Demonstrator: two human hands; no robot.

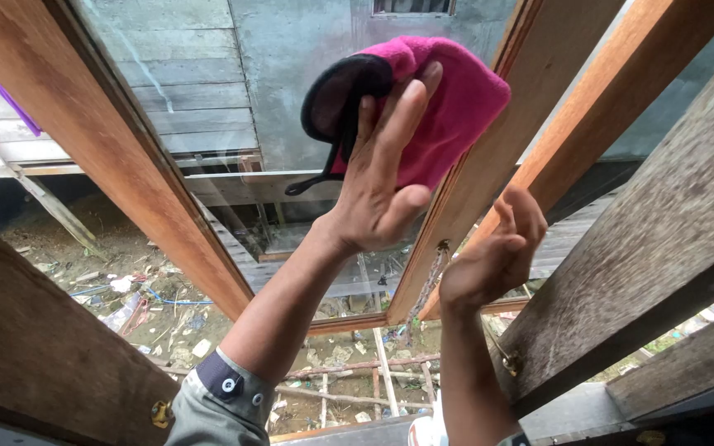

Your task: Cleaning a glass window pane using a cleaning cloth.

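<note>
View from a head camera looking down and out through an open wooden window. At far left, the brown wooden window frame (84, 124) slants across the picture, with a grey plank wall and littered ground visible beyond it. Moving right, the glass pane (233, 124) of the swung-out sash fills the middle. The left hand (382, 182) is raised against this pane, palm flat and fingers spread wide, pressing a bright pink cloth (448, 107) (it has a black trimmed edge and a dangling black loop) onto the upper right part of the glass. The cloth is held by pressure under the fingertips, not gripped in a fist. Further right, the right hand (497, 256) is curled loosely, fingers bent, against the sash's right-hand wooden rail (489, 157), apparently steadying it; whether it truly grasps the rail cannot be told. The wiping of the pane looks mid-stroke. A next pass would call for firm, even pressure while the sash is kept steady.
</note>
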